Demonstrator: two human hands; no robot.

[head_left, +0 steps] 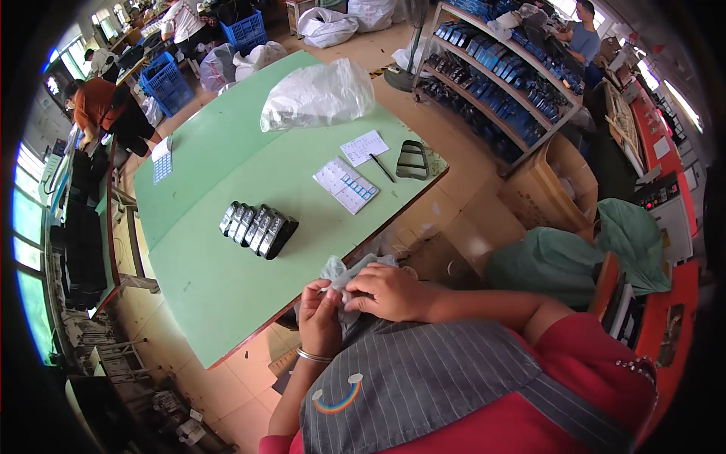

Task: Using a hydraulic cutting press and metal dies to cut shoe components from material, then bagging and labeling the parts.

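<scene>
Close to my apron, at the table's near edge, both hands are on a thin, translucent plastic bag [342, 274]. My left hand [319, 324] pinches it between thumb and fingers. Curled against its other side are the fingers of my right hand [389, 291]. Whether anything lies inside the gathered plastic cannot be made out. On the green table [204, 295], beyond my left hand, stands a tight row of dark, shiny pieces [257, 229]. A printed card pad [345, 186], a sheet of paper [365, 148], a black pen [383, 168] and a black slotted frame [412, 160] lie farther right.
A large white plastic bag [318, 97] rests toward the table's far end, with a calculator [162, 168] at its left edge. Right of the table are a loaded rack [499, 79], a cardboard box [548, 185] and green sacks [541, 265]. Other people work in the background.
</scene>
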